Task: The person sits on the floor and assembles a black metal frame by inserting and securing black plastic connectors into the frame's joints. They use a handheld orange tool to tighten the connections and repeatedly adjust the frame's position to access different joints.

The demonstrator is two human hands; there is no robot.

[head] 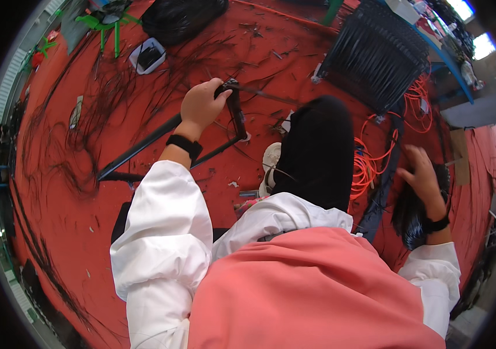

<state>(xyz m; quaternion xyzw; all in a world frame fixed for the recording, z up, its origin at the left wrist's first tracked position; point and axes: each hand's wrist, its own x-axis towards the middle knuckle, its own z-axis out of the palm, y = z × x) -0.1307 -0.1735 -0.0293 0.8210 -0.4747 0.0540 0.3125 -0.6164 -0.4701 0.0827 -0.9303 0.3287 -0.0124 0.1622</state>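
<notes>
My left hand is closed around the top corner of a dark metal frame, its thumb lying over the bar. Dark strip material is wrapped on that corner and down the short side. From the corner a thin dark strand stretches right and passes out of sight by my raised knee. Out to the right, my right hand is slightly blurred, thumb apart from the fingers; whether it pinches the strand is unclear. Just beneath it lies a glossy bundle of black strips.
Loose black strands litter the red floor covering. Coiled orange hose lies right of my knee. Stacked black frames stand at upper right beside a blue-edged table. A white tub and black bag sit ahead.
</notes>
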